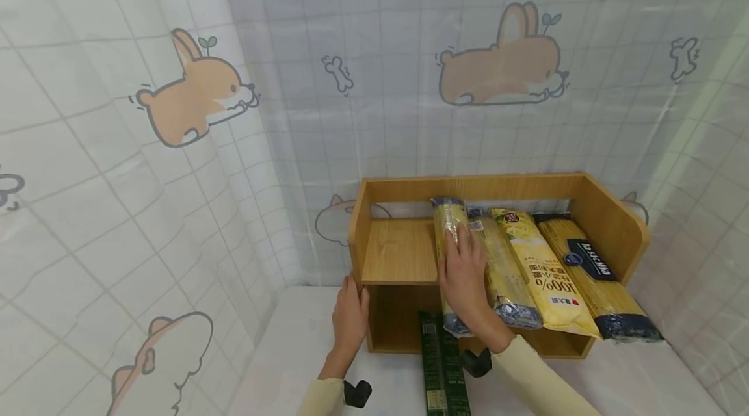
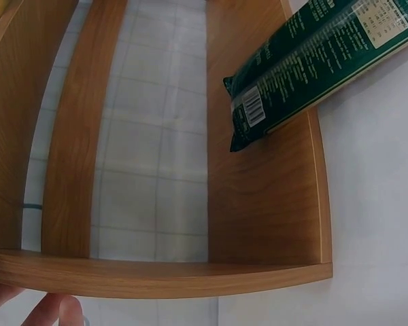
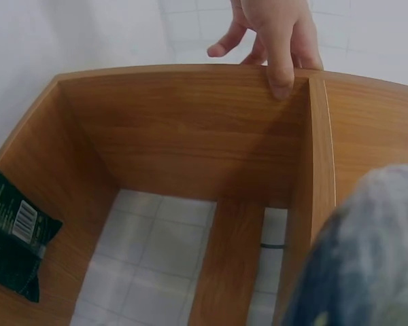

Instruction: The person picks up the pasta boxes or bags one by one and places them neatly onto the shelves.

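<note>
green pkt (image 1: 439, 364) below l-most pasta pk (image 1: 450, 213)

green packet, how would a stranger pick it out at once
Find the wooden shelf. From its lower compartment, the packet juts out at the front. It is dark green, unlike the yellowish packs on the upper level.

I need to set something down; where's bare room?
Free: upper deck of the brown wooden shelf, between its left panel and the leftmost clear plastic pasta packet; lower compartment, left of the long green packet. Crowded: upper right, under three more pasta packets.
</note>
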Action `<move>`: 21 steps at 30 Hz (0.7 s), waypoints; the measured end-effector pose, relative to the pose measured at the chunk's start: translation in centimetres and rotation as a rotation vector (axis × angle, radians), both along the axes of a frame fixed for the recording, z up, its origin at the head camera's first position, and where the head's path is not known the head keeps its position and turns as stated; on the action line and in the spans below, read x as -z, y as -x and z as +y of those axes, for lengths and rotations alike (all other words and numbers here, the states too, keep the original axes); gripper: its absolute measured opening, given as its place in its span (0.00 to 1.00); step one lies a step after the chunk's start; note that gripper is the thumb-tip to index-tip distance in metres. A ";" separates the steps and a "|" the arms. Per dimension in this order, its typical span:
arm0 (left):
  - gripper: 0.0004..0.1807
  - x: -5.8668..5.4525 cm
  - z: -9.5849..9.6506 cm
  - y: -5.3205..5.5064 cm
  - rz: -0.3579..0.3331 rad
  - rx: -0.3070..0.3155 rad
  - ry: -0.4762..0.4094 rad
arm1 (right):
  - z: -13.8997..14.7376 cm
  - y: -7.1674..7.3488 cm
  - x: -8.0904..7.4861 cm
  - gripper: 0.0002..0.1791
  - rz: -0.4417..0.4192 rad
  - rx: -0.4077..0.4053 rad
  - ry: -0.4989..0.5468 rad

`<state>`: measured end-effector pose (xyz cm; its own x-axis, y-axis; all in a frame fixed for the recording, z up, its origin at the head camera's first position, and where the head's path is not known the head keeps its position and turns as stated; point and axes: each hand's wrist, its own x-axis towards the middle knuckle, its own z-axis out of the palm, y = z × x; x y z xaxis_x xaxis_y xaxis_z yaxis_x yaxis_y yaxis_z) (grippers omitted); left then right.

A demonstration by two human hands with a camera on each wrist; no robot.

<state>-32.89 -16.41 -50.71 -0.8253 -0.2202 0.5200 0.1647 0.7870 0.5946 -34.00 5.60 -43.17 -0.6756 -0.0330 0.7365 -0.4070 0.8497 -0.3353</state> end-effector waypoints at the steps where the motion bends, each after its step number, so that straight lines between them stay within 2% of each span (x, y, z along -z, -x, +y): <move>1: 0.23 0.0 0.0 0.0 -0.001 0.002 -0.002 | 0.0 0.0 -0.1 0.28 -0.001 -0.004 -0.005; 7: 0.23 0.1 0.0 0.1 0.015 -0.005 0.010 | 0.2 0.3 -0.5 0.28 -0.033 -0.033 -0.002; 14: 0.23 0.3 0.0 0.1 0.017 0.000 0.013 | 0.6 0.4 -1.1 0.26 0.019 -0.077 0.039; 19: 0.23 0.2 0.1 0.1 0.018 -0.004 0.004 | 0.8 0.0 -1.7 0.27 -0.021 -0.122 0.127; 21: 0.23 0.1 0.1 0.1 0.017 -0.004 0.001 | 0.8 -0.2 -1.9 0.23 -0.009 -0.140 0.167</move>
